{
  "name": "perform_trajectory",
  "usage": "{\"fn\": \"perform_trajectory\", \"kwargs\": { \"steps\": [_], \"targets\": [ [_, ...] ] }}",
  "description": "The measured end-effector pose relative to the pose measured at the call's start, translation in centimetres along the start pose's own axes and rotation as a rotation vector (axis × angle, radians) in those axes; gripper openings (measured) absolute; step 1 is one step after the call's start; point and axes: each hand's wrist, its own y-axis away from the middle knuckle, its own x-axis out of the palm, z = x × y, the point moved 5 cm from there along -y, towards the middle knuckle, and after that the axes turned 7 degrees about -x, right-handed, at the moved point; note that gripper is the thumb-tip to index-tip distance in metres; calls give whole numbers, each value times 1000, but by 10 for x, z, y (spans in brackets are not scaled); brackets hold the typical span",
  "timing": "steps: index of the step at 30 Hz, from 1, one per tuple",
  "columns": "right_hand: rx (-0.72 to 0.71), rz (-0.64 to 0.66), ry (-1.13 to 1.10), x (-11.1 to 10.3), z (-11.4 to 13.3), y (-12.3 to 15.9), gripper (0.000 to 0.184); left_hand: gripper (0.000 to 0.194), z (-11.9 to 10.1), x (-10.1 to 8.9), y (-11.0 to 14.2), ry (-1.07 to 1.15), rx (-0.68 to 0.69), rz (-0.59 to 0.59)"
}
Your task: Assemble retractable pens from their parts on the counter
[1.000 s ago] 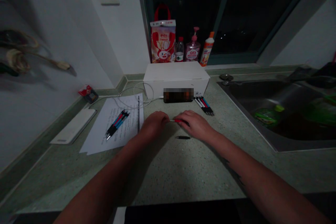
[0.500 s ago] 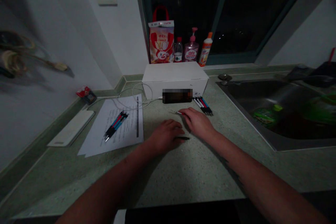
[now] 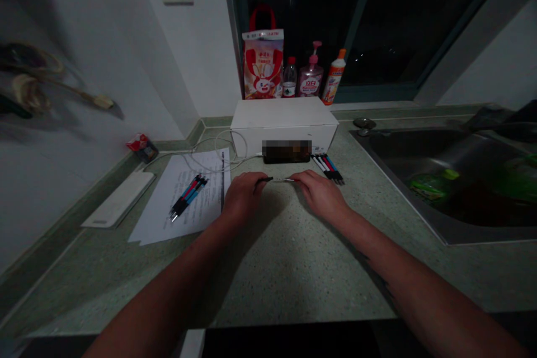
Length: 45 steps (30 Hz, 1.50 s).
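Observation:
Over the counter, my left hand (image 3: 243, 194) is closed on a short black pen barrel (image 3: 264, 179), which points to the right. Facing it, my right hand (image 3: 319, 194) pinches a pen part with a thin, pale refill (image 3: 284, 180) sticking out to the left. The refill's tip is at or very close to the end of the black barrel; I cannot tell whether it is inside. My right fingers hide most of the part they grip. Several pens (image 3: 188, 197) lie on printed sheets (image 3: 210, 212) to the left, and several more (image 3: 327, 168) lie beyond my right hand.
A phone (image 3: 287, 155) leans against a white box (image 3: 285, 114), with a white cable (image 3: 241, 162) attached. Bottles (image 3: 310, 79) and a bag (image 3: 263, 64) stand behind. At right is a sink (image 3: 403, 201); a white flat device (image 3: 119, 201) lies left.
My left hand let go of the refill end, reached down to the black barrel on the counter, and has lifted it up to the refill in my right hand.

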Motion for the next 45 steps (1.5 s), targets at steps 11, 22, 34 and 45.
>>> {"fn": "perform_trajectory", "kwargs": {
  "steps": [11,22,34,45],
  "targets": [
    [-51,79,-8,0,11,-2,32,26,-8,6,3,-69,79,94],
    [-48,79,-134,9,14,-3,14,19,-3,15,7,242,-38,106],
    [-52,159,-176,14,18,-2,24,17,-8,13,8,264,73,81],
    [-7,123,-192,11,17,-3,23,19,-3,16,7,493,-32,118]
  ]
}}
